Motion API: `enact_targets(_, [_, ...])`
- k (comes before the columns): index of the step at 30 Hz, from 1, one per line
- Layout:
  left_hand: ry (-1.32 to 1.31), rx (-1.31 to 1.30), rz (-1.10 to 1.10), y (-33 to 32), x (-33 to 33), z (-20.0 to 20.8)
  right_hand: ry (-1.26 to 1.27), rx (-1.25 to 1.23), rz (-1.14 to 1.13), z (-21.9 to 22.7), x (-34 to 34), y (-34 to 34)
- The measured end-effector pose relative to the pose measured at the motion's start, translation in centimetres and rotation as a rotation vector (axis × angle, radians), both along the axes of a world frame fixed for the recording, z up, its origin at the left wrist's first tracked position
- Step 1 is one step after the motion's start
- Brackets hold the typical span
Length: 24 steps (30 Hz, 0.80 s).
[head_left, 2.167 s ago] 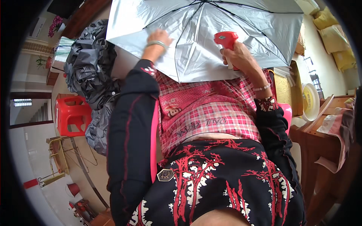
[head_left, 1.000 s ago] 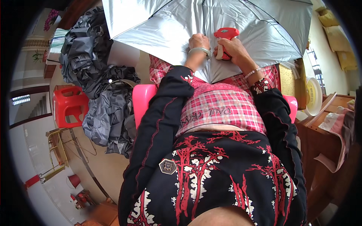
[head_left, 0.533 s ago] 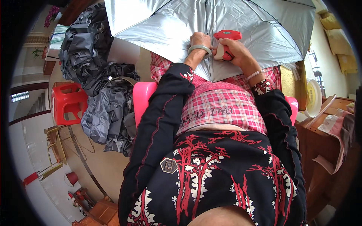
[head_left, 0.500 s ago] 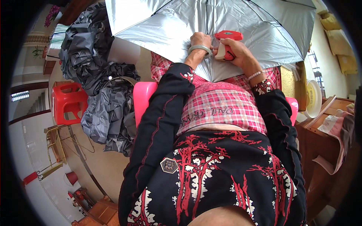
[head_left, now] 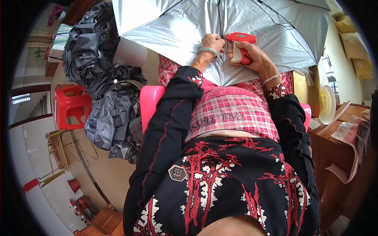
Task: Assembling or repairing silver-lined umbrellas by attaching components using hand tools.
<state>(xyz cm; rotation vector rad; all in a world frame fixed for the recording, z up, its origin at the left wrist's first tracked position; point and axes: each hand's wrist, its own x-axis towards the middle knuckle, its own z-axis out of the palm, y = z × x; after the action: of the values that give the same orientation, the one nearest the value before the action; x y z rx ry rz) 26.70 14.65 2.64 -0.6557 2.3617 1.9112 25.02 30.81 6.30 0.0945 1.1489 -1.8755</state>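
In the head view, an open silver umbrella point(head_left: 165, 23) is spread across the person's lap, its inner face with dark ribs turned upward. The left hand point(head_left: 212, 41) is closed in a pinch on the fabric beside the central rib, close to the canopy's lower edge; a pale bangle is worn on that wrist. The right hand point(head_left: 252, 55) is wrapped fully around the grip of a red tagging gun point(head_left: 240, 43), fingers curled tight, and the gun's nose is set just beside the left hand's knuckles, at the same rib.

Compared with two seconds ago, the hands have been brought together: the left hand then lay spread on the canopy well apart from the gun. Over the last second almost nothing has shifted, so a fastening at this rib is judged to be in hand, with the fabric held steady for the gun.

To the left, a heap of grey umbrella fabric point(head_left: 110, 102) is piled beside a red plastic stool point(head_left: 71, 106), and a pink chair point(head_left: 151, 100) shows behind the left sleeve.
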Motion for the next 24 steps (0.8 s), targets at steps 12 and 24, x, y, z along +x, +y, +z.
enact_targets(12, [0.144,-0.184,0.047,0.4,-0.4,-1.0,-0.006,0.039,0.003,0.0,0.0,-0.1])
enact_targets(24, [0.059,0.008,-0.017,0.2,0.1,-0.3,-0.076,0.005,0.026,-0.6,-0.4,-0.1])
